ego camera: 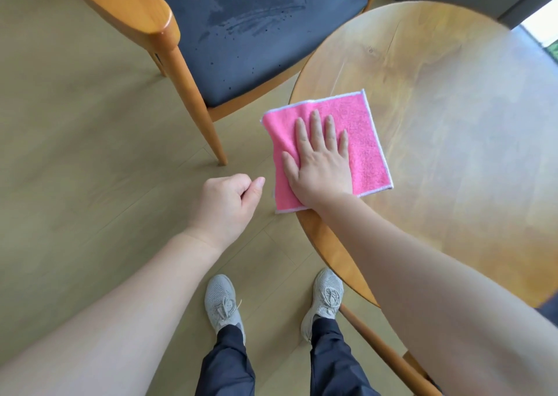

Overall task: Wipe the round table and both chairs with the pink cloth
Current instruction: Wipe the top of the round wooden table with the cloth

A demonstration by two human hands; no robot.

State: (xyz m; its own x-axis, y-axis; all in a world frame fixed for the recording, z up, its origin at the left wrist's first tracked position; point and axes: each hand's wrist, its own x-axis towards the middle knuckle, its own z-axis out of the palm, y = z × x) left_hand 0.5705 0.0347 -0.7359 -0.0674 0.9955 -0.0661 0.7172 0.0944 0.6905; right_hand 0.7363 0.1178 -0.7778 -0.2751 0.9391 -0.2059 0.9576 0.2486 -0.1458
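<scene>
One pink cloth (362,135) lies under the flat, open right hand (321,166) on one round table (453,123); left hand (225,205) fisted, empty.

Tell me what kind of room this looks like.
Probably a home dining or sitting corner: a round wooden table, a wooden armchair with a dark seat, and pale plank flooring.

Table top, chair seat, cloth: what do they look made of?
Table: wood, by its grain and a knot, with a smooth sheen, likely varnished. Chair seat: dark padded cover, matte, leather-like or fabric, cannot tell which; damp streaks and droplets show on it. Cloth: pink looped terry, probably microfibre, with a pale stitched edge, under the flat right hand.
</scene>
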